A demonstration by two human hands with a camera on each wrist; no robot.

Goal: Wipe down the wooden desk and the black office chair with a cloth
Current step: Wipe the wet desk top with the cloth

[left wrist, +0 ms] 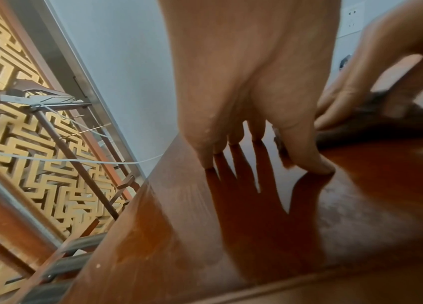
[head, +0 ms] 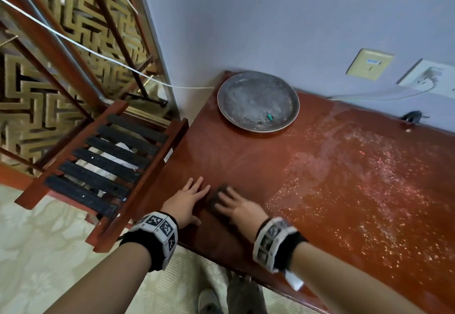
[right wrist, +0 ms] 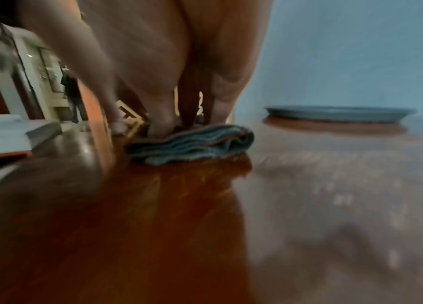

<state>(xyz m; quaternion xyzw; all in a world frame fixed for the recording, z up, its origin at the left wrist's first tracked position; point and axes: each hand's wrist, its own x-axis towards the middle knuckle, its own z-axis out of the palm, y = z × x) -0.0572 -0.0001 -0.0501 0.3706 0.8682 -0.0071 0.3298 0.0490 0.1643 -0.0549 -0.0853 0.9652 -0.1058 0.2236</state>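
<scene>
The reddish wooden desk point(head: 246, 156) fills the right half of the head view; its left part is shiny, its right part is speckled with dust. My left hand point(head: 189, 198) lies flat on the desk near the front left corner, fingers straight, and its fingertips point(left wrist: 206, 162) touch the wood. Just to its right, my right hand point(head: 236, 206) presses spread fingers down on a dark folded cloth point(head: 216, 196). The cloth point(right wrist: 192, 144) looks blue-grey in the right wrist view, bunched under the fingers point(right wrist: 161, 125). No black office chair shows in any view.
A round, dirty metal tray point(head: 258, 102) sits at the desk's back left corner by the wall. A wooden luggage rack point(head: 103, 163) with black straps stands left of the desk. Wall sockets point(head: 369, 65) and a white cable point(head: 384, 93) run behind the desk.
</scene>
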